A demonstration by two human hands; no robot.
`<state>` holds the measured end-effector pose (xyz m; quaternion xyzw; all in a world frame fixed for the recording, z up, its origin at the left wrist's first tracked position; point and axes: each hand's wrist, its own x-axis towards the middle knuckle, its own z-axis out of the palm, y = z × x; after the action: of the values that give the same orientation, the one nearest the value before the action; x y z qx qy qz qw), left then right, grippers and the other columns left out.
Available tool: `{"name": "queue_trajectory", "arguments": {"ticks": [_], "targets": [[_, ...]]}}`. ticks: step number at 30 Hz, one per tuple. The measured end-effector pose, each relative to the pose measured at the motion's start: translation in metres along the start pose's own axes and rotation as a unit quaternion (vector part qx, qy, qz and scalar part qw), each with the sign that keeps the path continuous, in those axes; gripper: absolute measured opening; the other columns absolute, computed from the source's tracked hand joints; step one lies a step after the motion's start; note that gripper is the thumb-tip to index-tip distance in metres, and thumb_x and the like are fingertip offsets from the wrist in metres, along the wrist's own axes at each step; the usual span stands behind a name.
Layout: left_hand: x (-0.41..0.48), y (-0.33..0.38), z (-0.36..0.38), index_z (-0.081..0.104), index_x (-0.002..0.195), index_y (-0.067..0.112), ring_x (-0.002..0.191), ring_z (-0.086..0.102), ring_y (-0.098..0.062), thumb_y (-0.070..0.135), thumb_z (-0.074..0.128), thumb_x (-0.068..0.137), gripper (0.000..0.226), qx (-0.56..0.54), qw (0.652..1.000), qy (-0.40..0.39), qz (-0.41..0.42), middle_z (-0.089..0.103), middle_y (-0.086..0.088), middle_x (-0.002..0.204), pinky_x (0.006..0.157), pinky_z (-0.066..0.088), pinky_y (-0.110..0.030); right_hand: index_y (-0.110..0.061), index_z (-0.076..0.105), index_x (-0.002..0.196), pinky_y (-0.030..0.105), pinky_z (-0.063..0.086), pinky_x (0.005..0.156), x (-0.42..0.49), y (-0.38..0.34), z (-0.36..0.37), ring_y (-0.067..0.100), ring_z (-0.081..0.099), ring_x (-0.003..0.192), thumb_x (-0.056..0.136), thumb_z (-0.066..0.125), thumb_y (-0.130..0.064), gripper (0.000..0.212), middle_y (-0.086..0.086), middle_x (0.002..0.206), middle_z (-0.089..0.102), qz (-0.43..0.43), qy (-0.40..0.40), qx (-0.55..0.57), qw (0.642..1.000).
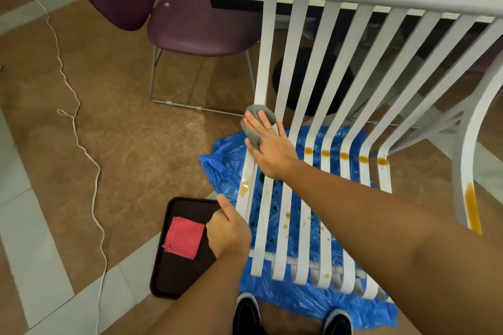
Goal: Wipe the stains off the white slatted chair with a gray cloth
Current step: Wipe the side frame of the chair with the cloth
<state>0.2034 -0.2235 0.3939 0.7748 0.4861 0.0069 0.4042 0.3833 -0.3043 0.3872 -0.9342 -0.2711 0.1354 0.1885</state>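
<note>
Chair [266, 49]: white and slatted, facing the person; the landmark for all entries below.
Cloth [255, 113]: gray and bunched, on the chair's two leftmost slats where the seat bends up into the back.
Right hand [268, 149]: fingers straight and spread, the palm pressing the cloth flat onto the slats. A flat press likely puts more cloth against the surface than a pinch would.
Left hand [227, 231]: curled round the chair's left seat rail near the front, thumb lying up along the edge. Judged to be bracing the chair so it does not slide under the wiping.
Stains [344, 155]: an orange row across the five slats right of the cloth, at the bend. There is also a smear on the left rail, a long streak on the right arm support, and specks over the seat.
Progress: early, as most marks remain.
Sheet [228, 168]: blue plastic spread under the chair, presumably to catch drips; dark drops show on it between the slats.
Tray [174, 275]: dark, on the floor just left of the chair's front, holding a folded red cloth [183, 238] within reach.
Risk: the cloth may smear residue onto clean slats.
</note>
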Motion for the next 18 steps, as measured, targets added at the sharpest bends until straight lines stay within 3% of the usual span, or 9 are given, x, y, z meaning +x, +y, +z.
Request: {"name": "queue_trajectory", "arguments": {"ticks": [8, 10, 13, 18], "targets": [[0.001, 0.000, 0.000, 0.057, 0.062, 0.019, 0.070, 0.055, -0.024, 0.054, 0.016, 0.105, 0.069, -0.006, 1.000, 0.003, 0.009, 0.057, 0.001, 0.066, 0.070, 0.040, -0.036, -0.030, 0.018, 0.158, 0.043, -0.007, 0.125, -0.094, -0.048, 0.031, -0.004, -0.015, 0.148, 0.107, 0.026, -0.044, 0.054, -0.020, 0.164, 0.008, -0.003, -0.026, 0.156, 0.987], [0.003, -0.001, 0.001, 0.064, 0.068, 0.017, 0.073, 0.056, -0.025, 0.055, 0.017, 0.105, 0.070, -0.007, 1.000, -0.003, 0.000, 0.058, 0.000, 0.069, 0.071, 0.039, -0.036, -0.031, 0.020, 0.158, 0.042, -0.008, 0.124, -0.120, -0.059, 0.034, -0.005, -0.013, 0.149, 0.107, 0.024, -0.045, 0.053, -0.022, 0.164, 0.009, -0.017, -0.046, 0.157, 0.986], [0.004, -0.001, 0.000, 0.060, 0.064, 0.017, 0.070, 0.055, -0.024, 0.052, 0.020, 0.106, 0.068, -0.022, 1.000, 0.002, -0.008, 0.056, 0.002, 0.064, 0.069, 0.037, -0.034, -0.034, 0.017, 0.158, 0.044, -0.010, 0.124, -0.127, -0.062, 0.037, -0.006, -0.013, 0.148, 0.106, 0.020, -0.046, 0.053, -0.024, 0.163, 0.007, -0.012, -0.065, 0.138, 0.988], [0.000, 0.000, 0.001, 0.054, 0.053, 0.008, 0.053, 0.053, -0.021, 0.054, 0.017, 0.104, 0.078, -0.037, 0.999, 0.020, 0.015, 0.055, -0.005, 0.053, 0.059, 0.036, -0.035, -0.031, 0.012, 0.159, 0.048, -0.008, 0.123, -0.066, -0.042, 0.017, -0.003, -0.016, 0.148, 0.107, 0.016, -0.046, 0.055, -0.020, 0.165, 0.006, 0.028, -0.046, 0.071, 0.996]]}}
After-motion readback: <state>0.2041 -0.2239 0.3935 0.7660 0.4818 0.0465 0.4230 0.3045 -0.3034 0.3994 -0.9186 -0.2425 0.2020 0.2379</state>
